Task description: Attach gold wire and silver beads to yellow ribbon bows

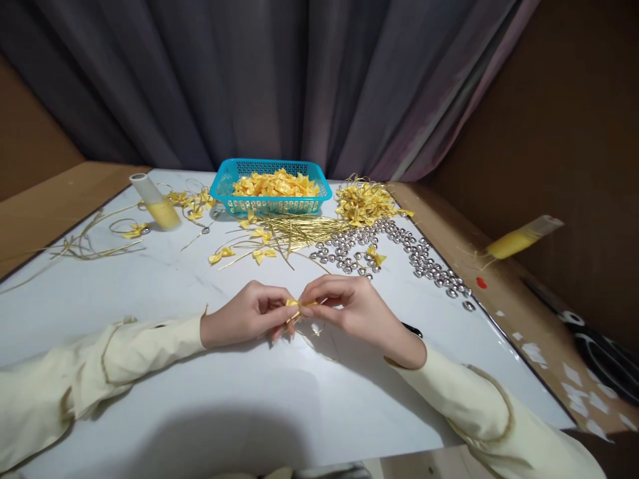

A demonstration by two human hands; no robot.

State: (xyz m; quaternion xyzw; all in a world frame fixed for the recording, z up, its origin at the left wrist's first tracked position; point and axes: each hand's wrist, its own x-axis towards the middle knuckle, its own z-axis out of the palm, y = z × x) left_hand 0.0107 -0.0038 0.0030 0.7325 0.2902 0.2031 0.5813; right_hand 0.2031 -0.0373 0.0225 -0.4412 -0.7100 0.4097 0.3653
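Near the middle of the white board, my left hand (252, 313) and my right hand (349, 306) meet fingertip to fingertip. Both pinch a small yellow ribbon bow (292, 303), which the fingers partly cover. A thin pale strand hangs below them, and a small shiny piece (315, 328) shows under my right fingers. Just beyond the hands lie loose yellow bows (263, 255), a bundle of gold cords (299, 231) and many silver beads (344, 246). A black object (412, 330) is partly hidden behind my right wrist.
A blue basket (222, 189) of yellow bows stands at the back, beside a pile of corded bows (364, 201). A yellow-filled tube (162, 207) stands back left. Another tube (522, 239), scissors (594, 339) and white scraps (534, 354) lie on the right. A curtain (279, 80) hangs behind.
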